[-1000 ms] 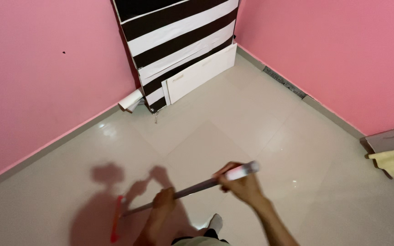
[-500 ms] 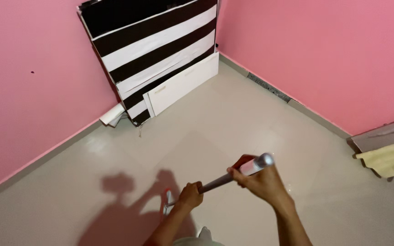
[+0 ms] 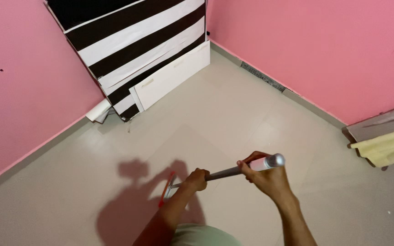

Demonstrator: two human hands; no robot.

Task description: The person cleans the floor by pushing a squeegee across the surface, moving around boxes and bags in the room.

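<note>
Red-headed mop (image 3: 167, 189), both hands gripping handle

I see a mop handle (image 3: 224, 172) that looks like smooth grey metal with a dull sheen, ending in a pale glossy plastic grip (image 3: 264, 163) under my right hand (image 3: 266, 178). My left hand (image 3: 196, 179) closes on the bare metal lower down. The mop head (image 3: 166, 188) shows a red edge that looks like plastic. The floor (image 3: 233, 114) is smooth beige tile with a soft gloss that catches light. The walls (image 3: 324, 50) are matt pink paint. The striped panel (image 3: 133, 45) looks like smooth laminated board, black and white, slightly glossy. The white board (image 3: 172, 77) leaning against it has a smooth satin finish. The yellow cloth (image 3: 386, 148) looks soft and matt.
</note>
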